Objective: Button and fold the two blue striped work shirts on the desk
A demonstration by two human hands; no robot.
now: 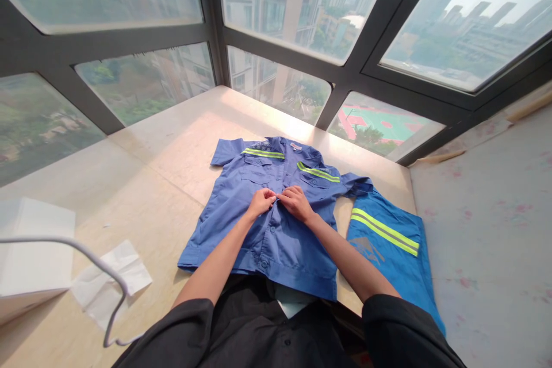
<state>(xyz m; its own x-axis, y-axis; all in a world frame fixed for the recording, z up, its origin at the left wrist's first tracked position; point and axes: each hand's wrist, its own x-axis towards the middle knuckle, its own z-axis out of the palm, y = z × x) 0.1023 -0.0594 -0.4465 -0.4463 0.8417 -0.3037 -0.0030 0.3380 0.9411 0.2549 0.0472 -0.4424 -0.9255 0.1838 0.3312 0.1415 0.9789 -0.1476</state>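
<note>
A blue short-sleeved work shirt (pixel 302 230) with yellow-green reflective stripes lies spread face up before me, collar away from me. At the middle of its front placket, my left hand (pixel 262 202) pinches the cloth edge. Just beside it, my right hand (pixel 295 202) also has its fingers pressed together on the placket, the two sets of fingertips nearly meeting. Whatever button sits between them is hidden. Below my hands, the lower buttons (pixel 264 264) show along the front.
A brighter blue folded garment (pixel 383 241) with a reflective stripe lies at the right, by the wall (pixel 483 241). On the left are a white box (pixel 37 247), a creased paper sheet (pixel 125 270) and a grey cable (pixel 92 256). Windows (pixel 276 83) border the ledge (pixel 172 132).
</note>
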